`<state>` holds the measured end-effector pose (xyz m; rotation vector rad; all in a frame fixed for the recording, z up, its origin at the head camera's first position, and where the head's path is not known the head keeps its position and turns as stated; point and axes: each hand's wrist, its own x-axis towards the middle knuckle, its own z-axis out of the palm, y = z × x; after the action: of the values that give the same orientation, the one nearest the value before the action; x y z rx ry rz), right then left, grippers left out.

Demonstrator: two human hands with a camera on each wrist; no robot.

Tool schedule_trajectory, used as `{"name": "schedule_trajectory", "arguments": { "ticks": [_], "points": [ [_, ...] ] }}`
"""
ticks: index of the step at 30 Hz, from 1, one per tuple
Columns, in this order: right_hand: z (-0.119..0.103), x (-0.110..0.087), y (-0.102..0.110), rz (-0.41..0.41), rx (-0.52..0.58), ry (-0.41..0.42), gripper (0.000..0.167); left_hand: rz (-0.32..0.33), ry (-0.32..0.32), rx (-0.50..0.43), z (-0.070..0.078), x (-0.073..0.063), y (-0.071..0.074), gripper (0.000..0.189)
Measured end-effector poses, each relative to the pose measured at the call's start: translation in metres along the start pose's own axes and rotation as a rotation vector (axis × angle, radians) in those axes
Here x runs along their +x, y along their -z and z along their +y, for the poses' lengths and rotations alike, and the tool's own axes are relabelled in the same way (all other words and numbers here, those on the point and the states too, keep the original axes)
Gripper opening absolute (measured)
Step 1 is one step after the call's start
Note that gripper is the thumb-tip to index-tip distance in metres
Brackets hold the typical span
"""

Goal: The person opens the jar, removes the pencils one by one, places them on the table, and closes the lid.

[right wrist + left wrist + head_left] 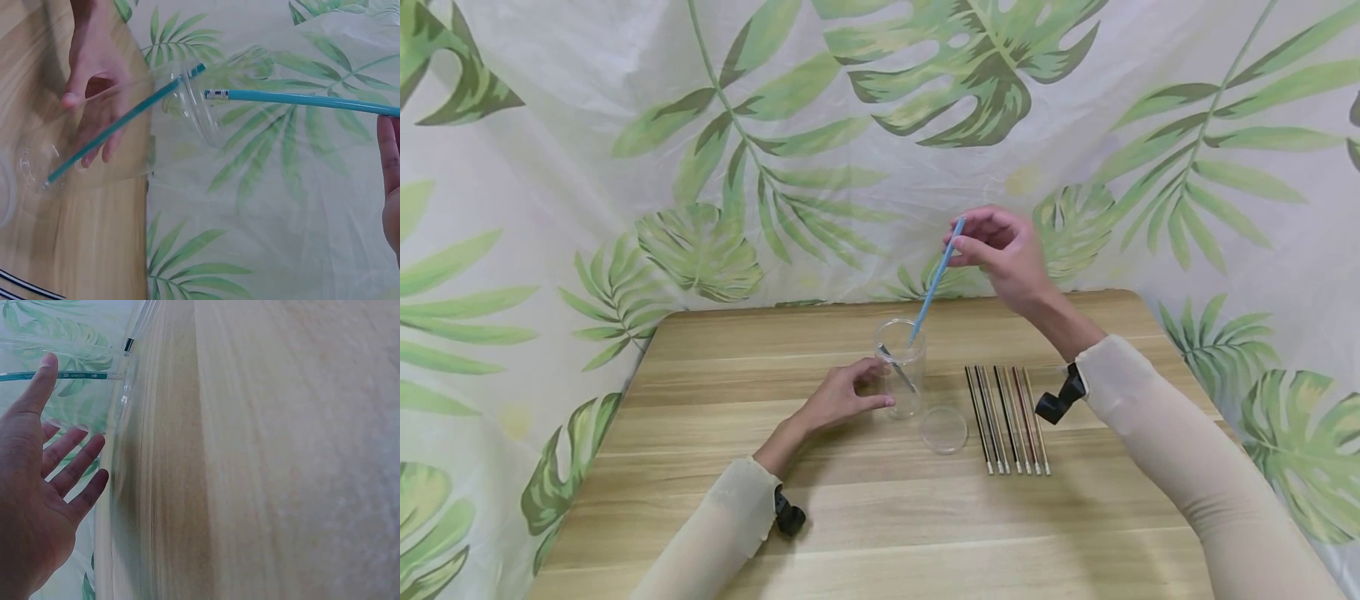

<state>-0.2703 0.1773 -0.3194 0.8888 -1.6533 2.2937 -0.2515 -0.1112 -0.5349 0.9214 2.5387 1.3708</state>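
A clear plastic jar [917,375] stands on the table with its mouth uncovered. My left hand [842,393] holds its left side, thumb in front and fingers curving round behind. Inside the jar one teal pencil [112,128] leans at a slant, its top end at the rim. Above and to the right, my right hand [1003,250] pinches a blue pencil [937,283] between thumb and fingers near its upper end. That pencil tilts down to the left, and its eraser end [217,94] is at the jar's mouth.
A round clear lid [943,431] lies flat just right of the jar's base. Beyond it, several slim pencils [1007,420] lie side by side, metal-tipped ends toward me. Leaf-patterned cloth [805,167] hangs behind the wooden table [715,433].
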Motion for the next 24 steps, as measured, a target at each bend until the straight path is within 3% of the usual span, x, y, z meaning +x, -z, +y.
{"name": "schedule_trajectory", "arguments": {
  "ticks": [5,12,24],
  "points": [
    [-0.009,-0.002,0.009,0.035,0.000,-0.004,0.026,0.003,-0.003,0.003,0.000,0.000,0.000,0.062],
    [-0.020,-0.010,0.024,0.083,-0.024,-0.019,0.015,0.002,0.005,0.008,0.001,0.000,0.000,0.062],
    [-0.024,-0.028,0.056,0.105,-0.080,-0.050,0.015,0.007,0.001,0.003,-0.002,0.001,-0.001,0.062]
  ]
}}
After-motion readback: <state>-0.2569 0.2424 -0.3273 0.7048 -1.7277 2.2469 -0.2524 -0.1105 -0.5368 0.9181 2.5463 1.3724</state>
